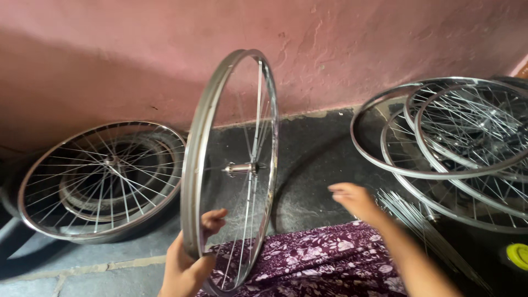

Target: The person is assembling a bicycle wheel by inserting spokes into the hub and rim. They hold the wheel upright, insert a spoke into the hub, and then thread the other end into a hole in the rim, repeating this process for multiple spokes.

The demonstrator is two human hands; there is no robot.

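— What is hard to make out here?

— The right hand (356,199) is blurred, so I cannot tell how its fingers are set; it holds nothing that I can see. The lower edge of the upright silver bicycle wheel rim with thin steel spokes (231,165) is cut off by the frame's bottom. The loose bundle of thin steel spokes (410,212) lying on the floor is a smear of bright lines, and the small yellow round object (517,254) at the right edge is only partly in view.

— Does anything hold something else?

— The spoked silver wheel lying against the pink plaster wall (102,179) has a dark rubber tyre (118,179) resting behind it. On the right, a stack of bare silver spoked rims (456,148) lies overlapped on the dark stone floor (313,159).

— And the hands?

— The left hand (190,258) reaches up from below and grips the upright rim at its lower left, fingers curled round the metal, thumb on the near side. The wheel stands on edge over the lap, on purple floral-print cloth (319,258), its silver hub (240,169) pointing left. The right forearm stretches out, its hand near the loose spokes, apart from the wheel.
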